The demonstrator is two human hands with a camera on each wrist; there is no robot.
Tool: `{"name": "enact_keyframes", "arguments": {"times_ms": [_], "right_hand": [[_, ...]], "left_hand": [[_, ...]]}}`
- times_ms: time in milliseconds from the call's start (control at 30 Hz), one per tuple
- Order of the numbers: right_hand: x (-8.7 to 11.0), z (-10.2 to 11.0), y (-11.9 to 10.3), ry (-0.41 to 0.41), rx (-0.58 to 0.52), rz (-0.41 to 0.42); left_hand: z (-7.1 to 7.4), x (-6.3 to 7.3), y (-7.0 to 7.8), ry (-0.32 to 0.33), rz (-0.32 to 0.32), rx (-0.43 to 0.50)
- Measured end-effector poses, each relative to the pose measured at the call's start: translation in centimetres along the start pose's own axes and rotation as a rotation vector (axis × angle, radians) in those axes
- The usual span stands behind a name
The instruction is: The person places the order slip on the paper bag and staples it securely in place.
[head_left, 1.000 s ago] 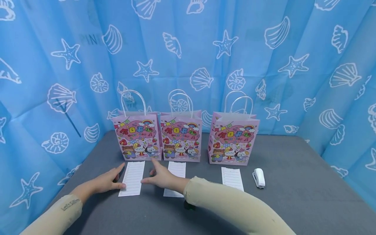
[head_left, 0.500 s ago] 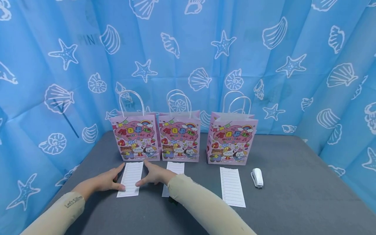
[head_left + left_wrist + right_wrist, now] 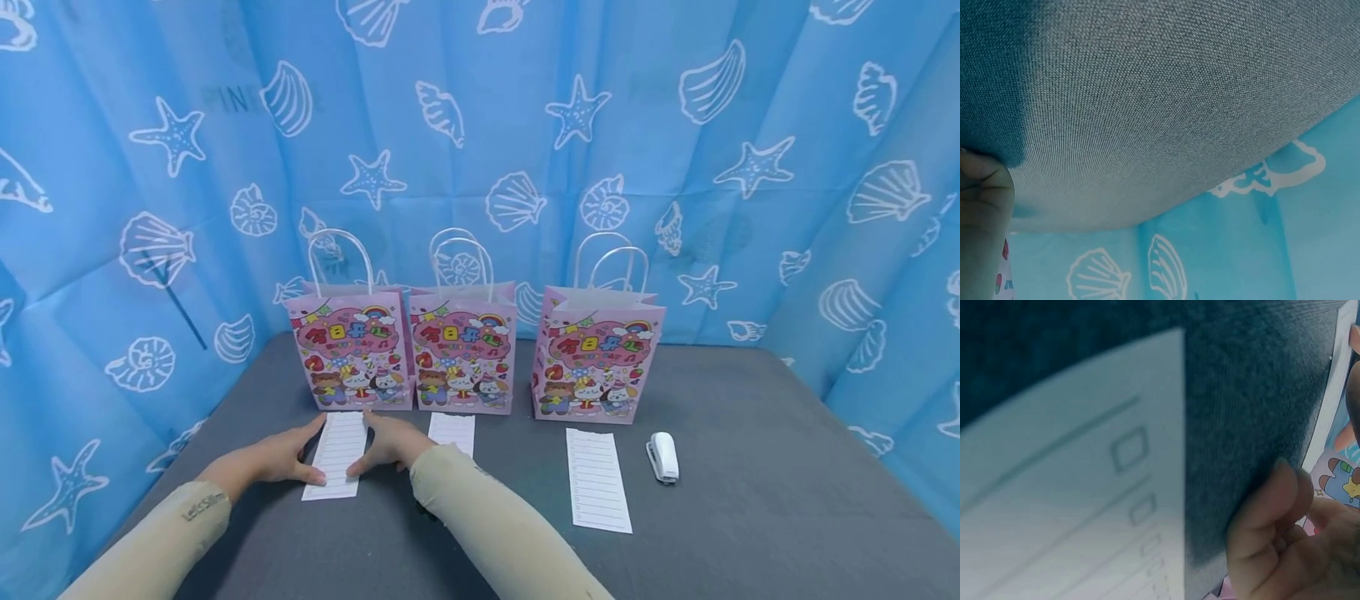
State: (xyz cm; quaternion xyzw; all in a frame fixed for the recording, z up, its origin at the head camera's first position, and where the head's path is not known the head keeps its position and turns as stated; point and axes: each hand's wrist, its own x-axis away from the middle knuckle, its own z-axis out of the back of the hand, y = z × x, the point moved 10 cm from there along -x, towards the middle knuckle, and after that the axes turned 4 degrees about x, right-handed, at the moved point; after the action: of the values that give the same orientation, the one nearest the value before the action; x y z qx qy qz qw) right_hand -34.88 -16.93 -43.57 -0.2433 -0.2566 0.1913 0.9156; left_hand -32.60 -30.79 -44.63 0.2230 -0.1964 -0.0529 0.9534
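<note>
A white lined paper strip with a ragged top edge lies flat before the leftmost bag. At its left edge is my left hand, thumb and forefinger spread apart and touching the paper. My right hand is at the right edge with its fingers spread likewise, thumb tip on the strip. In the right wrist view, a second strip with checkboxes fills the foreground beside my right hand; my right forearm partly covers it in the head view. The left wrist view catches only part of my left hand.
Three pink cartoon gift bags, left, middle and right, stand upright along the back. A third paper strip lies before the right bag. Next to it is a small white stapler. A blue curtain hangs behind the grey table.
My right hand has moved left to the right edge of the left strip, and its forearm has uncovered the right strip. My left hand has shifted slightly inward.
</note>
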Motion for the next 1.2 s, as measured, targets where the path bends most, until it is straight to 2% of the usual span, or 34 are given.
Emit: {"name": "enact_keyframes", "arguments": {"times_ms": [200, 400, 633, 967, 1033, 1200], "right_hand": [[-0.05, 0.15, 0.05, 0.036, 0.033, -0.042], [0.02, 0.28, -0.3, 0.068, 0.104, -0.027], [-0.23, 0.28, -0.45, 0.08, 0.189, -0.018], [-0.41, 0.32, -0.35, 0.074, 0.2, -0.04], [-0.36, 0.35, -0.38, 0.073, 0.197, -0.04], [-0.22, 0.32, -0.45, 0.075, 0.194, -0.036]], "left_hand": [[0.05, -0.08, 0.08, -0.003, 0.01, -0.026], [0.01, -0.16, -0.11, -0.003, 0.028, -0.042], [0.05, -0.13, -0.03, 0.008, 0.006, -0.055], [0.21, -0.01, 0.01, 0.006, 0.001, -0.047], [0.38, 0.12, 0.13, 0.01, -0.013, -0.021], [0.96, 0.6, 0.54, 0.031, -0.047, 0.115]]}}
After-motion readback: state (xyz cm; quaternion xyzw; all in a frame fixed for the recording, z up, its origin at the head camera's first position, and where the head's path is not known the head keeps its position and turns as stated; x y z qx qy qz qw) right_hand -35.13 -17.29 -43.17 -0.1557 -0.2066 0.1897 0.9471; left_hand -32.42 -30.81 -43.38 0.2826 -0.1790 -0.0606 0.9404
